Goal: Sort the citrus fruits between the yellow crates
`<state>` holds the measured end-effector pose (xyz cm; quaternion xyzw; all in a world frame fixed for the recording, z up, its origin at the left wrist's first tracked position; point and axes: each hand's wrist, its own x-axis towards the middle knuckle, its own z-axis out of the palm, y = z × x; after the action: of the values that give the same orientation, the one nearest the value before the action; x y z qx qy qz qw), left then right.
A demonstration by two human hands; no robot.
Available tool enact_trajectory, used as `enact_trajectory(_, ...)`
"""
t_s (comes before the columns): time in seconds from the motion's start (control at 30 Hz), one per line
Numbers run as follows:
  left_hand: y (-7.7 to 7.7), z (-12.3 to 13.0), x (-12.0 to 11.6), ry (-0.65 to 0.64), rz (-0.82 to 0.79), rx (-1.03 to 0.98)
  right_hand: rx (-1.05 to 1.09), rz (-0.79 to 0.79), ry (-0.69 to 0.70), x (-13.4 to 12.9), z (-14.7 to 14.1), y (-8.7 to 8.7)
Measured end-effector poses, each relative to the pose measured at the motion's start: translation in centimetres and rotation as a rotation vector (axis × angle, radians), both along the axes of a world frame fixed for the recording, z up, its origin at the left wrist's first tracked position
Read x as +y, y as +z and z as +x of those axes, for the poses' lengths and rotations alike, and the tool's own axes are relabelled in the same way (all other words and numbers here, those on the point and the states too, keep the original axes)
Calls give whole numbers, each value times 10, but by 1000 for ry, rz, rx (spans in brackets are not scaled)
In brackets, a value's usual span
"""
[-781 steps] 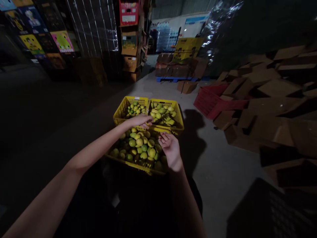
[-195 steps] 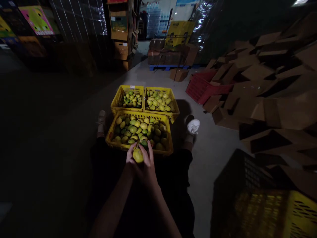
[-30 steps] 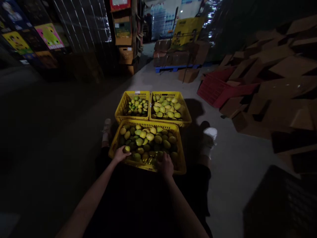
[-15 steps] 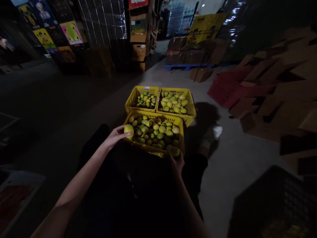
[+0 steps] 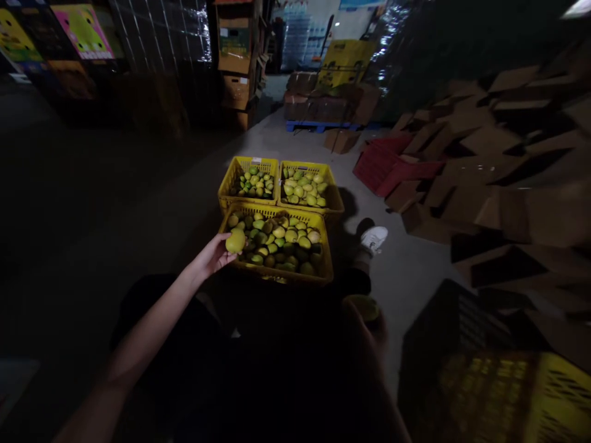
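Note:
My left hand point(image 5: 215, 257) is closed around a yellow lemon point(image 5: 235, 240), above the left rim of the near yellow crate point(image 5: 329, 261). That crate is filled with yellow and green lemons point(image 5: 279, 232), several with brownish skin. Off to the right of the crate, in deep shadow, my right hand point(image 5: 377, 335) grips a darker greenish lemon point(image 5: 365, 306). Its fingers are only partly visible. Beyond the near crate stand two more yellow crates side by side, the back left crate point(image 5: 225, 191) and the back right crate point(image 5: 336, 200), both holding lemons.
At right lie a red crate point(image 5: 381, 169) and a heap of cardboard boxes point(image 5: 484, 184). Another yellow crate point(image 5: 561, 394) stands at lower right. A white shoe point(image 5: 373, 239) is on the floor beside the crates. Farther back are a loaded blue pallet point(image 5: 318, 127) and stacked boxes point(image 5: 235, 92).
My right hand has moved right and toward me with its lemon, away from the near crate. My left hand still holds its lemon at the crate's left side. The view has turned right.

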<state>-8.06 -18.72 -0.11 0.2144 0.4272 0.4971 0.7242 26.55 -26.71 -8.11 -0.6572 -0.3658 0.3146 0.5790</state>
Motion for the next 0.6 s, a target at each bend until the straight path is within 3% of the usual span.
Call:
enact_trajectory(0.17, 3, -4, 14, -86, -63, -150, -162, 126, 34, 20, 3, 69)
enact_trajectory(0.27, -6, 3, 25, -155, -77, -160, -95, 119, 185, 45, -7, 89)
enact_trajectory(0.33, -16, 13, 33, -204, -73, -117, -7, 96, 306, 64, -18, 87)
enact_trajectory(0.43, -34, 37, 45, -200, -23, 12, 44, 68, 440, 96, -37, 66)
enact_trajectory(0.6, -59, 71, 60, -78, 306, 304, -176, 116, 624, 136, -58, 24)
